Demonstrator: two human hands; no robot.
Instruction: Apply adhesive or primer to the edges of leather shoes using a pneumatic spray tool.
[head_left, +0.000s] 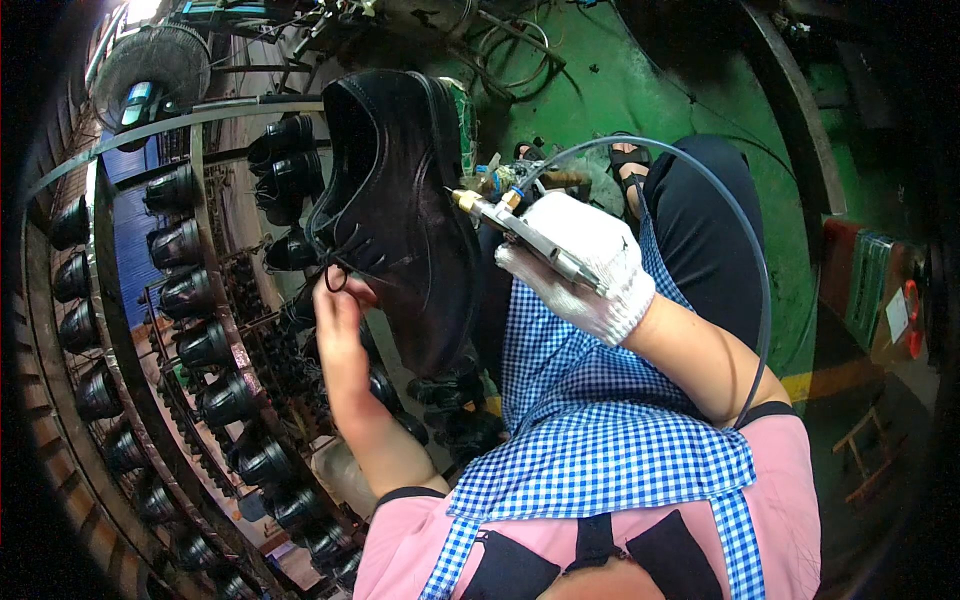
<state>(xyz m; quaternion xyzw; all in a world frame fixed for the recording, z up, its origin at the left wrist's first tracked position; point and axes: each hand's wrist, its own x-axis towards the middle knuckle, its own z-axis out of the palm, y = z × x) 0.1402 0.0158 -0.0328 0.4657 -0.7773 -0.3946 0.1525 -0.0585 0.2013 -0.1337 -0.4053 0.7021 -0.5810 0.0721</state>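
A black lace-up leather shoe (405,215) is held up close in front of me, its opening toward the left and its sole edge toward the right. My bare left hand (343,300) grips it by the laced side, with the fingers partly hidden behind the lace loop and the upper. In my right hand (590,262), which wears a white knit glove, is a small metal spray gun (540,243) with a brass nozzle. That nozzle points at the shoe's side near the sole, apparently a short way off. A clear bluish hose (735,205) loops from the gun past my right forearm.
Racks with metal rails (130,330) carry rows of black shoes (190,292) on my left. A round fan (150,75) stands at the far left. Coiled cable (520,60) lies on the green floor (590,90). Reddish and green boxes (865,285) are at right.
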